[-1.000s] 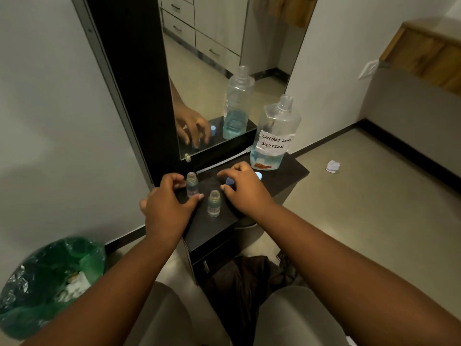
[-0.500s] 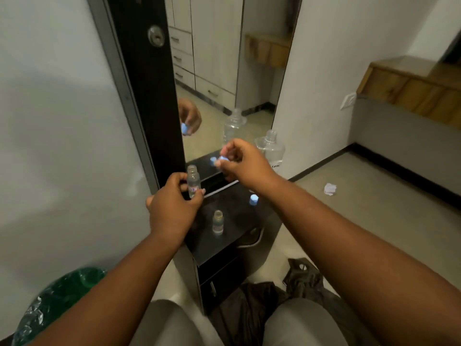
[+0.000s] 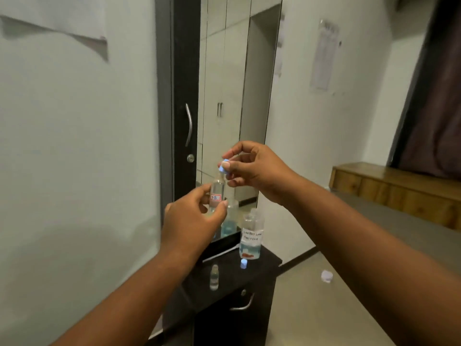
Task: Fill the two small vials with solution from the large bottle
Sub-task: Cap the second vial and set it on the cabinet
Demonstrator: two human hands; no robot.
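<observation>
My left hand [image 3: 193, 221] holds a small clear vial [image 3: 217, 192] with a red-edged label, upright in front of the mirror. My right hand [image 3: 252, 168] pinches a light blue cap [image 3: 224, 168] at the vial's mouth. A second small vial [image 3: 214, 277] stands uncapped on the black cabinet top [image 3: 264, 258]. Another blue cap [image 3: 243, 263] lies beside the large bottle [image 3: 250, 237], which bears a handwritten label and holds a little blue liquid at the bottom.
A tall mirror [image 3: 224, 96] in a black frame rises behind the cabinet and reflects the bottle. The cabinet has a drawer with a metal handle [image 3: 243, 304]. A crumpled white scrap [image 3: 326, 275] lies on the floor. A wooden bench [image 3: 399, 188] runs along the right wall.
Both hands have risen from the cabinet top. My left hand lifted the labelled vial and my right hand brought a blue cap to its mouth. The camera tilted upward.
</observation>
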